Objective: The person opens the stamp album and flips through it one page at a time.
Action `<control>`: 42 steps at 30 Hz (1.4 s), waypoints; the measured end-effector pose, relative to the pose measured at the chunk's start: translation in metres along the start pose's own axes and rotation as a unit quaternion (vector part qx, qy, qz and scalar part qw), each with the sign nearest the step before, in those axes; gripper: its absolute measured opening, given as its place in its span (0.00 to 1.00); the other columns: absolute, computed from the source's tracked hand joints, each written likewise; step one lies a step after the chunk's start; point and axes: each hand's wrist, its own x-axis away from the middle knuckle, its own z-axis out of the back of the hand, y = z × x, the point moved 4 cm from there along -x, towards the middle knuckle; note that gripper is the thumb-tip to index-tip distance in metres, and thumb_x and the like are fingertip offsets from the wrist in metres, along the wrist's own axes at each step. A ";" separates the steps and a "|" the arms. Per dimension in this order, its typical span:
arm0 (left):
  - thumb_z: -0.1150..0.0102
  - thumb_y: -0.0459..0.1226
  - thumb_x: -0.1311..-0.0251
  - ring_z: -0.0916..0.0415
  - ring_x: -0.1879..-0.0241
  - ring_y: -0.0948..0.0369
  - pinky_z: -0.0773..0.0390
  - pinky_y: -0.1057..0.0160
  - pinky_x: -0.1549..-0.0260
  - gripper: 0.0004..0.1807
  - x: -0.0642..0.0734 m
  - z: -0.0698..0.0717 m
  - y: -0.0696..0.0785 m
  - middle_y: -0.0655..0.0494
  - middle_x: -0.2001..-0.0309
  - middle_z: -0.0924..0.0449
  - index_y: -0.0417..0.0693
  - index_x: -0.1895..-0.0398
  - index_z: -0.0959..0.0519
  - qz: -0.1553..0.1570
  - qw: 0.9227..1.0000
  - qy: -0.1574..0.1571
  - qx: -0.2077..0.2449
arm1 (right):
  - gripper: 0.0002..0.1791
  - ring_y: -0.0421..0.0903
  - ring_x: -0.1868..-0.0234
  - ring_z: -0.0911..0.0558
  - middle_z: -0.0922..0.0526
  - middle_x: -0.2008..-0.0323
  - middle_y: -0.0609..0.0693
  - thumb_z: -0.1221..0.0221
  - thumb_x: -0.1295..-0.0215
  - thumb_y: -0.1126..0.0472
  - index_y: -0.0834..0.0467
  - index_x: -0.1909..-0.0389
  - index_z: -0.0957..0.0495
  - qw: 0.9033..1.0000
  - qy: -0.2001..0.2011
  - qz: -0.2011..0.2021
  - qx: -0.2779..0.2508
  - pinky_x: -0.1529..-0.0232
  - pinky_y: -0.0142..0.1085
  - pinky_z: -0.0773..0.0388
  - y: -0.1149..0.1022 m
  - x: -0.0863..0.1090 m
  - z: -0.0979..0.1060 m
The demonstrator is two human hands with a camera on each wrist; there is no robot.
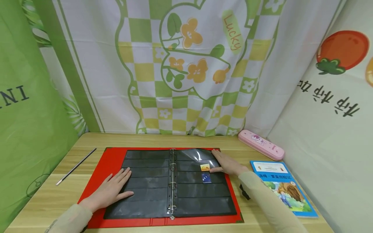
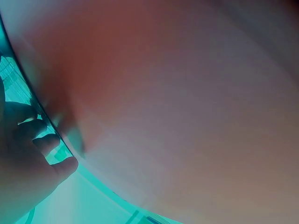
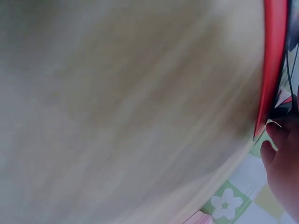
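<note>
A red ring binder lies spread out on the table, with black pocket pages on both sides of its metal rings. My left hand rests flat, fingers spread, across the left page's outer edge and the red cover. At the right page's upper outer corner is my right hand, its fingers extended and its thumb pointing inward beside a small yellow stamp-like card. Just below sits a dark blue one. Near that hand the dark page bends up slightly from the red cover.
A thin dark stick with a pale end lies left of the binder. To the right are a pink pencil case and a blue-bordered picture book. A small black object is partly under the right forearm. Printed curtains hang behind the table.
</note>
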 end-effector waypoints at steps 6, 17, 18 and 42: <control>0.50 0.69 0.40 0.43 0.26 0.39 0.43 0.29 0.33 0.51 0.000 0.000 0.000 0.43 0.24 0.42 0.41 0.26 0.38 0.001 1.000 -0.005 0.003 | 0.56 0.65 0.29 0.34 0.33 0.30 0.64 0.36 0.45 0.32 0.64 0.26 0.42 0.999 0.027 0.004 0.021 0.30 0.59 0.36 -0.002 -0.002 0.004; 0.49 0.68 0.41 0.42 0.26 0.39 0.43 0.29 0.33 0.51 0.000 -0.001 0.000 0.43 0.24 0.40 0.40 0.26 0.38 0.001 1.000 -0.002 -0.005 | 0.52 0.72 0.29 0.38 0.43 0.28 0.73 0.28 0.45 0.47 0.71 0.28 0.41 0.996 0.067 -0.008 -0.052 0.33 0.64 0.35 -0.009 0.003 0.021; 0.49 0.68 0.41 0.42 0.26 0.39 0.43 0.29 0.33 0.51 0.000 0.000 0.000 0.43 0.24 0.41 0.40 0.26 0.38 0.001 1.000 -0.002 -0.005 | 0.49 0.71 0.33 0.32 0.39 0.30 0.74 0.29 0.43 0.49 0.72 0.30 0.40 0.995 0.082 -0.007 -0.050 0.37 0.62 0.31 -0.009 0.005 0.022; 0.46 0.68 0.43 0.41 0.27 0.38 0.42 0.29 0.34 0.51 -0.003 0.003 0.000 0.41 0.25 0.39 0.39 0.27 0.36 -0.001 1.000 -0.005 -0.004 | 0.18 0.38 0.72 0.18 0.17 0.72 0.52 0.44 0.29 0.61 0.75 0.54 0.21 0.929 0.072 -0.128 -0.340 0.63 0.38 0.13 -0.028 0.026 0.081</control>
